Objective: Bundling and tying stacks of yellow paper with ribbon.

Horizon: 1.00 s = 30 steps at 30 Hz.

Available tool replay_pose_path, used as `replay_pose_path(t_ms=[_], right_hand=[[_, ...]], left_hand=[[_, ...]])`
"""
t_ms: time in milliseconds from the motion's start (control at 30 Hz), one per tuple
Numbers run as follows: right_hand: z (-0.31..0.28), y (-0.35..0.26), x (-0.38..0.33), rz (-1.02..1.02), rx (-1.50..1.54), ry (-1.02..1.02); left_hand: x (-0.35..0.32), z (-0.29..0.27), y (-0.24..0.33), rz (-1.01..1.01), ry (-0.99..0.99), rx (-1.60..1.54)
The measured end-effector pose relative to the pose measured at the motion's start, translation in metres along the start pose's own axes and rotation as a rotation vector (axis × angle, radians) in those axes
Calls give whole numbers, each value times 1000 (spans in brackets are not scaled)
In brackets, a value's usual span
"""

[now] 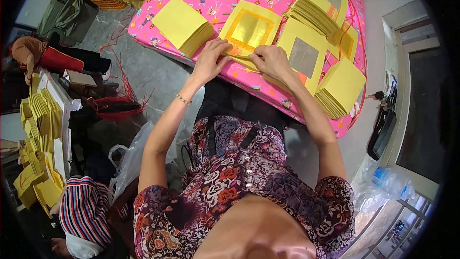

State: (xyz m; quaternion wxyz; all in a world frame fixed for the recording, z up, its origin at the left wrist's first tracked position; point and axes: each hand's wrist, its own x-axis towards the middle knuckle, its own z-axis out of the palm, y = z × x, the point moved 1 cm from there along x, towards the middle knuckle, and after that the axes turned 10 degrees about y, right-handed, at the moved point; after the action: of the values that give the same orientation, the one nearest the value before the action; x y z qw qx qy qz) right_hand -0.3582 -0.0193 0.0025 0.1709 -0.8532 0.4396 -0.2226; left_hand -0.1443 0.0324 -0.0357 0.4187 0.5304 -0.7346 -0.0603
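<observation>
On a pink patterned table cover lies a yellow joss paper sheet (251, 28) with a gold foil square and an orange border. Its near edge is lifted and curled. My left hand (212, 59) is closed on the left part of that edge, thumb and fingers together. At the right part of the same edge, my right hand (273, 61) pinches the paper between thumb and bent fingers. Left of the sheet stands a yellow paper stack (183, 25). On the right lies paper with a silver square (303, 52), partly covered by my right wrist.
Taller yellow stacks (318, 5) and a folded stack (341, 88) fill the table's right side. Yellow bundles (45, 120) line a white-edged table at left, near a person in a striped garment (85, 208). Red strings (122, 67) and a plastic bag (132, 156) lie on the floor.
</observation>
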Motion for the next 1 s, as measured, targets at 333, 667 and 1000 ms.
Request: replay_pose_path(t_ms=[333,667,1000], right_hand=[[4,3,-4,-34,1,76],[-2,-8,2,1,-6,27],[-7,-1,-3,-51,62,155]], left_hand=[[0,1,3,-50,-39,-11],[3,-2,1,-35,-34,12],[22,23,11,142,20,317]])
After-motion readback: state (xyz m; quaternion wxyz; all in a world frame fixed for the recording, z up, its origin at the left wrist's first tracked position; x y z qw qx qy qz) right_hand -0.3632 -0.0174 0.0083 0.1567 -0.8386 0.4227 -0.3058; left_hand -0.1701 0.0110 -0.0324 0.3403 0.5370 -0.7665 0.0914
